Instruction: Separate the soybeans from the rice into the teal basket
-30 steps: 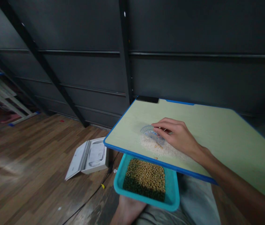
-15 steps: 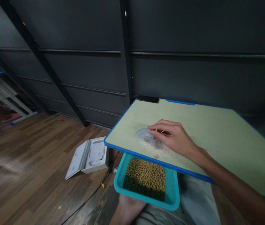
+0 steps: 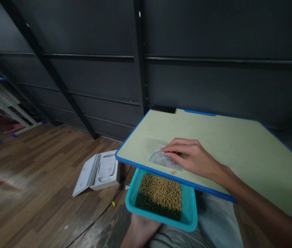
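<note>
My right hand (image 3: pixel 189 155) is low over the pale tabletop (image 3: pixel 228 148), fingers curled together around something small and thin that I cannot make out. Beneath and beside the fingertips is a printed protractor scale (image 3: pixel 158 158). A few orange-brown bits (image 3: pixel 173 172) lie near the table's front edge. Just below that edge is a turquoise tray (image 3: pixel 191 210) of round tan beans (image 3: pixel 165 193), darker and greenish toward the near side. My left hand (image 3: pixel 146 224) supports the tray from underneath, its fingers hidden.
A black phone-like slab (image 3: pixel 163 109) lies at the table's back left corner. On the wooden floor are an open white box (image 3: pixel 107 170) and a black cable (image 3: pixel 99 220) with a yellow tag. A dark panelled wall (image 3: pixel 96 75) stands behind. Another table's frame is at far left.
My right hand has moved slightly down, toward the table's front edge. The pale scattered grains beside it look fewer, and more of the printed scale shows. The tray has barely moved.
</note>
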`<state>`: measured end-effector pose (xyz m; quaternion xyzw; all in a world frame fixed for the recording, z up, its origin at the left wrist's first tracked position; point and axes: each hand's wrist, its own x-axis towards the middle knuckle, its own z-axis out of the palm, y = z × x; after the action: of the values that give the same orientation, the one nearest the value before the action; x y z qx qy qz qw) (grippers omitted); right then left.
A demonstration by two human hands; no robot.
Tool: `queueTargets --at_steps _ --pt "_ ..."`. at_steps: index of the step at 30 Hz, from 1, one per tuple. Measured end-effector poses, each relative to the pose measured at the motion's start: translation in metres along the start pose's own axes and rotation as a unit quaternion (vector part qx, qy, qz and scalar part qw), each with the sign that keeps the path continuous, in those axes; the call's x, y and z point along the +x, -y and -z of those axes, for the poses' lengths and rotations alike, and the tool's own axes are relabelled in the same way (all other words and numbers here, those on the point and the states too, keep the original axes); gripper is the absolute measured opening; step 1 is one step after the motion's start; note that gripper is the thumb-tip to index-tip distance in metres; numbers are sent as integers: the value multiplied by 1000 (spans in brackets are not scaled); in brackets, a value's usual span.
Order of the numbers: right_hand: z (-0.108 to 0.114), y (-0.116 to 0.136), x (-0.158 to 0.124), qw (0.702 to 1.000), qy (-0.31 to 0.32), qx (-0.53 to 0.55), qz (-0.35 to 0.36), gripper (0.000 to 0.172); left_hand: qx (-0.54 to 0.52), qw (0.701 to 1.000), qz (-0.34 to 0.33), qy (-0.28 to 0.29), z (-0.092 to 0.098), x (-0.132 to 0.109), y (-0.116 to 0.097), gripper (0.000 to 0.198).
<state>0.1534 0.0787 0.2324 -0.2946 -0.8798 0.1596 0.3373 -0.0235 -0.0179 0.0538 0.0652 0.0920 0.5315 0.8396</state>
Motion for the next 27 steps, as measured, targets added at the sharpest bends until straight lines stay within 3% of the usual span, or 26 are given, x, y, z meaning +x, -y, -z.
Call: queueTargets --at_steps 6,13,18,27 --pt "2 -2 -6 1000 14 -7 -5 20 -21 1000 -5 4 12 0 -1 40" --pt "1 -3 -6 1000 29 0 4 21 -12 1000 -2 7 9 -1 -1 36" --pt "1 -2 -6 1000 27 0 -4 21 -8 999 -6 -37 10 0 0 37" --pt "-2 -9 -8 999 24 -36 -11 22 -27 1000 2 -12 21 -1 -1 37"
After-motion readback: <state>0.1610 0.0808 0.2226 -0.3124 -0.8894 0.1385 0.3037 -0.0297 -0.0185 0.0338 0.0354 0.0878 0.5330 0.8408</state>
